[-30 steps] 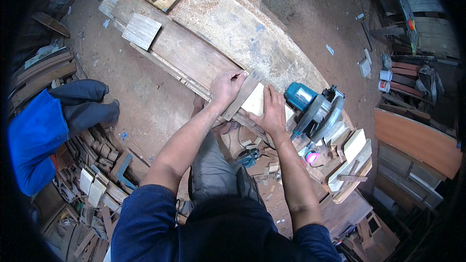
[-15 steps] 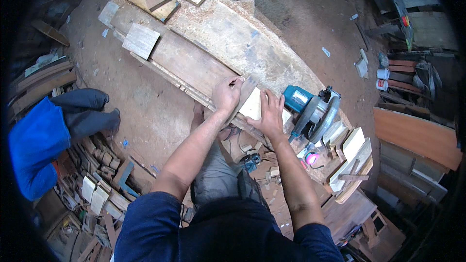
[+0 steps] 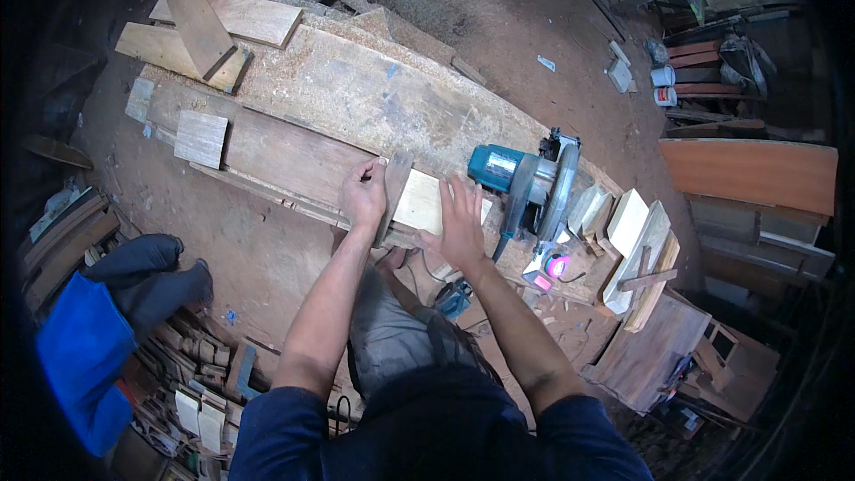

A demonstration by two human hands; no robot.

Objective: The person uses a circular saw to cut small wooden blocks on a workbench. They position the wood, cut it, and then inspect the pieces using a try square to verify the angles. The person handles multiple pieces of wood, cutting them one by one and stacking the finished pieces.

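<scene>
The pale board [image 3: 418, 204] lies under and left of the right hand [image 3: 461, 227], whose fingers stretch nearly straight, thumb apart. The left hand [image 3: 362, 203] curls its fingers just left of the dark strip [image 3: 395, 185]; whether they grip it, I cannot tell.

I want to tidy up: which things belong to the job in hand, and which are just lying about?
In the job: dark wooden strip, at left hand; pale board, touched by right hand; probably circular saw.

Lying about: white buckets; orange-brown panel; scrap wood.
</scene>
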